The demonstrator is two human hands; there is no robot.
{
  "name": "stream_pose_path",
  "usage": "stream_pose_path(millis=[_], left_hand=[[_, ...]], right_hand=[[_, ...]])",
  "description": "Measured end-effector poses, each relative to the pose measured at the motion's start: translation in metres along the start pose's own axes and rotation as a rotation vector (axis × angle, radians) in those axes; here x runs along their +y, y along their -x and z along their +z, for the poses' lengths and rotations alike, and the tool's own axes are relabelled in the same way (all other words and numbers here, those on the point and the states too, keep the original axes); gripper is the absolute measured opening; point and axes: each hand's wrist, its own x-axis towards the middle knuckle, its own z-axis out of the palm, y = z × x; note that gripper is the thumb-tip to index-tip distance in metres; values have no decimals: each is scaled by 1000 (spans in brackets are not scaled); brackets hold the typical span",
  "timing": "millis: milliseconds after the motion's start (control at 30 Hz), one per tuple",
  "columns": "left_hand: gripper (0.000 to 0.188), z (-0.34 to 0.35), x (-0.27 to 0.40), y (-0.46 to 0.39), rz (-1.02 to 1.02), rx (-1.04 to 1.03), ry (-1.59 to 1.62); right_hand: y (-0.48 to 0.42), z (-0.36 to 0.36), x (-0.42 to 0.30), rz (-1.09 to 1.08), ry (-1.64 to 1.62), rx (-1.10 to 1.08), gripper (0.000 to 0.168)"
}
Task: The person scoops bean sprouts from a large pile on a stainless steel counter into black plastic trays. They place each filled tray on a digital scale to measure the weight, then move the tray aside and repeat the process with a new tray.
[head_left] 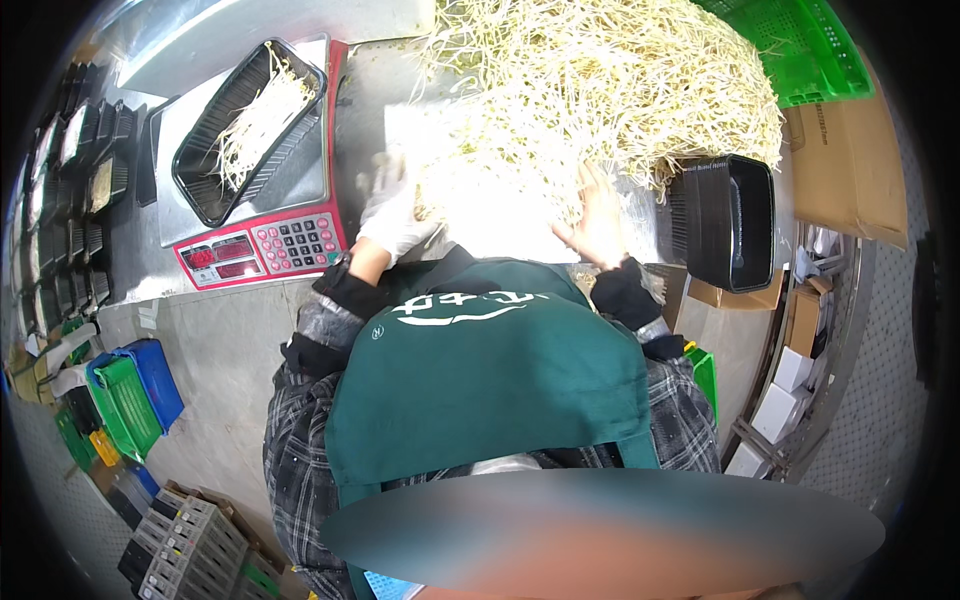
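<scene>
My left hand (394, 214), in a white glove, lies at the left edge of the bean sprouts (600, 90), its thumb apart from the fingers. Across from it, my right hand (598, 214) rests with fingers extended against the sprouts' right side. Strong glare washes out the sprouts and surface between the hands. To the left, a black plastic tray (196, 187) sits tilted across a red digital scale (296, 244) and holds a small bunch of sprouts (262, 131). A nested stack of black trays (727, 225) lies on its side to the right of my right hand.
Several black trays (97, 135), some filled, stand at the far left of the metal table (367, 82). A green plastic crate (814, 52) and a cardboard box (847, 165) are at the right. On the floor at left are green (124, 405) and blue crates (154, 375).
</scene>
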Motion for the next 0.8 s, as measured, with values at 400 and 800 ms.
stream_pose_path(millis=[400, 800], left_hand=[[38, -36, 33, 13, 530, -134, 48], [30, -12, 37, -32, 405, -216, 200]], right_hand=[[-61, -30, -39, 8, -492, -272, 54], [-62, -8, -60, 8, -578, -406, 33]])
